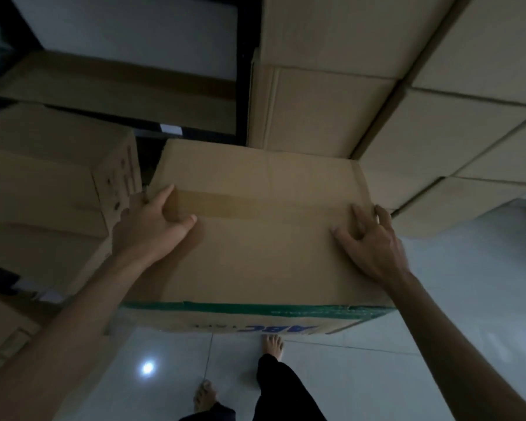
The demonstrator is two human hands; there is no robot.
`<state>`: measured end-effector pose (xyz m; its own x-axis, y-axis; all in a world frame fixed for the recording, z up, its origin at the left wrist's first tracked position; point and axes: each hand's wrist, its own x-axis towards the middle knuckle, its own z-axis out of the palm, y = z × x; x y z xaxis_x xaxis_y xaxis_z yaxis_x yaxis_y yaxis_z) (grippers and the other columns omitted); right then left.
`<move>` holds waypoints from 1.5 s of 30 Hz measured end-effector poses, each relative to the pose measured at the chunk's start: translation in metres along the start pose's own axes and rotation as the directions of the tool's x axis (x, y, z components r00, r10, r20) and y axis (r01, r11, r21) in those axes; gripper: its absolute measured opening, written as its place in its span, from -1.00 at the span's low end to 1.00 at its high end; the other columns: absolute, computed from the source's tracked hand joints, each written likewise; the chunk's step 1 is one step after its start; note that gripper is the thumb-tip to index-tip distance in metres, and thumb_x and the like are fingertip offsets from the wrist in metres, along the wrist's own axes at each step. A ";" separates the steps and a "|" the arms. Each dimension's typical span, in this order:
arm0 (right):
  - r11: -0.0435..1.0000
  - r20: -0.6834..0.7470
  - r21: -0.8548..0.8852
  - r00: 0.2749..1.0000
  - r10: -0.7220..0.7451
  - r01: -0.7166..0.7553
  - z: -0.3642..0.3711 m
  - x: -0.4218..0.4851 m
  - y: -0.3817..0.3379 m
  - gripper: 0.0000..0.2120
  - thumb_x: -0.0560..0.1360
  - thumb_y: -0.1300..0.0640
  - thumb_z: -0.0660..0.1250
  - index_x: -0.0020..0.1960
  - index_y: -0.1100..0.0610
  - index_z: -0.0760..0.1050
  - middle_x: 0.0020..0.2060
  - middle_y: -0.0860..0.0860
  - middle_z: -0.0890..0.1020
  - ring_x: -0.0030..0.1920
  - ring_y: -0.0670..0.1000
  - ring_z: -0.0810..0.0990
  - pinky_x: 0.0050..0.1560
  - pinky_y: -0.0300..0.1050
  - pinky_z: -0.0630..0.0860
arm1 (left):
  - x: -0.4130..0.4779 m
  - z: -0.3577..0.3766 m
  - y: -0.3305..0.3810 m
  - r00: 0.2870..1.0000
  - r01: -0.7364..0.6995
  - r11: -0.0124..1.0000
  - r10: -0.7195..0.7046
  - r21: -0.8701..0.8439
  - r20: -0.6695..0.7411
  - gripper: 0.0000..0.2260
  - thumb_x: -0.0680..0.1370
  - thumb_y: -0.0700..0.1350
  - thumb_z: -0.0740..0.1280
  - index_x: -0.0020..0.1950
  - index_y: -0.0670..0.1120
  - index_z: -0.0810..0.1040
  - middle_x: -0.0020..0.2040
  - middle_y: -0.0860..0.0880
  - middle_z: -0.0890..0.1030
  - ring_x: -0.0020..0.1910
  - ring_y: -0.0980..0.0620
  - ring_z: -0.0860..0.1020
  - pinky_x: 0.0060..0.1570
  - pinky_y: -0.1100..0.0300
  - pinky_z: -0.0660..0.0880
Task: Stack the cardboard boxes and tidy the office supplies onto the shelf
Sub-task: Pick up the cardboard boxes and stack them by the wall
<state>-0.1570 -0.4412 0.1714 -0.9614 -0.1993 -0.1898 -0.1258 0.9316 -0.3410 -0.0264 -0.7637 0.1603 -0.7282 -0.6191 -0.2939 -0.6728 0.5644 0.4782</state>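
Observation:
A large brown cardboard box (264, 238) fills the middle of the view, taped across its top, with a green stripe and blue lettering on its near side. My left hand (155, 226) grips the box's left edge, thumb on the top and fingers down the side. My right hand (374, 238) rests on the top at the right edge, with its fingers spread and slightly bent. The box's far edge sits against a wall of stacked cardboard boxes (331, 110).
More stacked boxes (456, 138) rise at the right. A lower pile of boxes (58, 183) stands at the left. A dark shelf frame (240, 71) holding a flat box is behind. My bare feet (274, 344) stand on pale floor tiles.

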 end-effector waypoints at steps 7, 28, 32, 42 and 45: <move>0.995 -0.111 0.038 0.989 0.094 -0.090 -0.098 -0.072 0.020 -0.32 0.44 -0.34 0.20 0.47 -0.12 0.15 0.51 0.01 0.05 0.34 0.21 0.37 0.26 0.09 0.35 | -0.064 -0.056 0.075 0.988 -0.153 0.988 0.153 0.007 -0.004 -0.37 0.45 0.32 0.23 0.47 0.29 0.09 0.47 -0.04 0.23 0.32 -0.19 0.35 0.23 -0.09 0.40; 0.967 -0.443 0.077 0.861 0.252 -0.243 -0.338 -0.198 0.265 -0.30 0.43 -0.35 0.21 0.48 -0.09 0.19 0.52 0.02 0.07 0.42 0.20 0.27 0.33 0.17 0.27 | -0.257 0.006 0.368 0.854 -0.519 0.839 0.519 -0.160 -0.050 -0.36 0.42 0.32 0.25 0.47 0.21 0.19 0.46 -0.08 0.24 0.36 -0.15 0.31 0.30 -0.10 0.33; 0.960 -0.460 0.080 0.845 0.274 -0.267 -0.359 -0.204 0.308 -0.29 0.42 -0.35 0.21 0.48 -0.09 0.19 0.52 0.04 0.07 0.42 0.21 0.26 0.32 0.21 0.27 | -0.286 0.026 0.409 0.840 -0.543 0.828 0.539 -0.140 -0.070 -0.40 0.47 0.24 0.27 0.47 0.17 0.21 0.43 -0.10 0.25 0.34 -0.16 0.33 0.28 -0.03 0.34; 0.940 -0.446 0.101 0.829 0.336 -0.327 -0.404 -0.157 0.398 -0.27 0.41 -0.34 0.22 0.49 -0.10 0.16 0.52 0.03 0.04 0.41 0.25 0.25 0.30 0.31 0.28 | -0.271 0.082 0.517 0.801 -0.594 0.788 0.598 -0.161 -0.026 -0.39 0.43 0.30 0.24 0.46 0.20 0.22 0.45 -0.07 0.27 0.37 -0.13 0.31 0.30 -0.08 0.35; 0.937 -0.454 0.097 0.823 0.342 -0.336 -0.424 -0.130 0.422 -0.25 0.39 -0.37 0.19 0.49 -0.10 0.15 0.52 0.03 0.04 0.41 0.25 0.25 0.29 0.32 0.29 | -0.256 0.101 0.559 0.796 -0.600 0.782 0.604 -0.168 -0.030 -0.39 0.43 0.30 0.25 0.46 0.21 0.22 0.44 -0.09 0.27 0.37 -0.14 0.30 0.31 -0.10 0.33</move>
<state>-0.1887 0.1062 0.4423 -0.9450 0.2930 0.1454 0.2292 0.9103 -0.3446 -0.2296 -0.2343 0.4194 -0.9825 -0.1683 0.0797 -0.0676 0.7211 0.6895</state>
